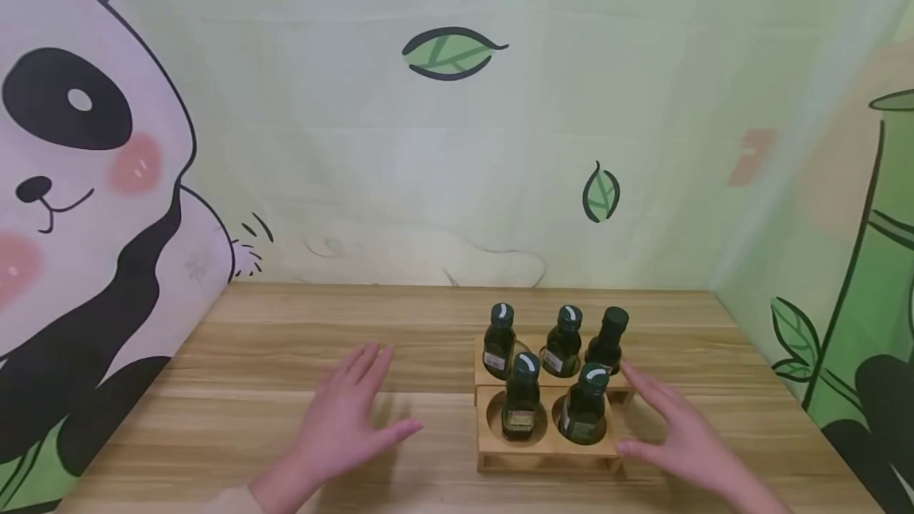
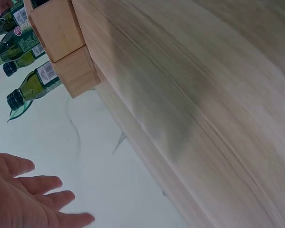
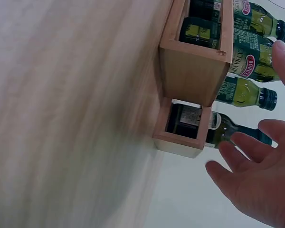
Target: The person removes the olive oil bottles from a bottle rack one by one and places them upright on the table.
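Note:
A two-tier wooden bottle rack (image 1: 548,446) stands on the table, right of centre. Two dark green bottles with black caps, a left one (image 1: 520,411) and a right one (image 1: 585,411), sit upright in its lower front holes. Behind them, the back row holds two similar bottles and a slimmer long-necked bottle (image 1: 608,343). My right hand (image 1: 685,439) is at the rack's right side, thumb and fingers spread, fingertips close to its edge. Left of the rack, my left hand (image 1: 343,423) hovers over the table with fingers extended and nothing in it.
The wood-grain table (image 1: 271,355) runs back to a pale cloth backdrop (image 1: 343,181) printed with leaves. A large printed panda (image 1: 150,165) covers the left side, and green bamboo (image 1: 867,292) is printed on the right.

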A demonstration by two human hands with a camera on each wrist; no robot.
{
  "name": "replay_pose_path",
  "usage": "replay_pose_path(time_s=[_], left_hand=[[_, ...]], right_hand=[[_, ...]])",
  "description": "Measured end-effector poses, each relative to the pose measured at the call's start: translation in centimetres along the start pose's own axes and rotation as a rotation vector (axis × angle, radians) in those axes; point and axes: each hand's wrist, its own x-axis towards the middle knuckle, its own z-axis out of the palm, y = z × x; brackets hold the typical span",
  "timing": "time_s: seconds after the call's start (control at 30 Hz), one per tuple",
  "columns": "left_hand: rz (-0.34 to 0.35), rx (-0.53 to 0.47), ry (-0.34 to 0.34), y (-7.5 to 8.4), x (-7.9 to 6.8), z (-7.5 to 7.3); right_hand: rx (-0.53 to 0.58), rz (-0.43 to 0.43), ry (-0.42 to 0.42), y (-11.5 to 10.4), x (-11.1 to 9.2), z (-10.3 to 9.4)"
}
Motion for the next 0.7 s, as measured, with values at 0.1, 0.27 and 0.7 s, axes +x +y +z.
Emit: replay_pose_path(time_s=[0.1, 0.27, 0.7], left_hand=[[-0.001, -0.055, 0.012, 0.2, 0.2, 0.2], [-0.01, -0.166, 0.012, 0.5, 0.5, 0.6], [-0.051, -0.354, -0.063, 2.8, 0.4, 1.7]], right_hand=[[0.041, 0.02, -0.023, 0.1, -0.2, 0.0], [0.115, 0.026, -0.06, 0.3, -0.3, 0.2], [0.322, 0.069, -0.178, 0.7, -0.1, 1.0]])
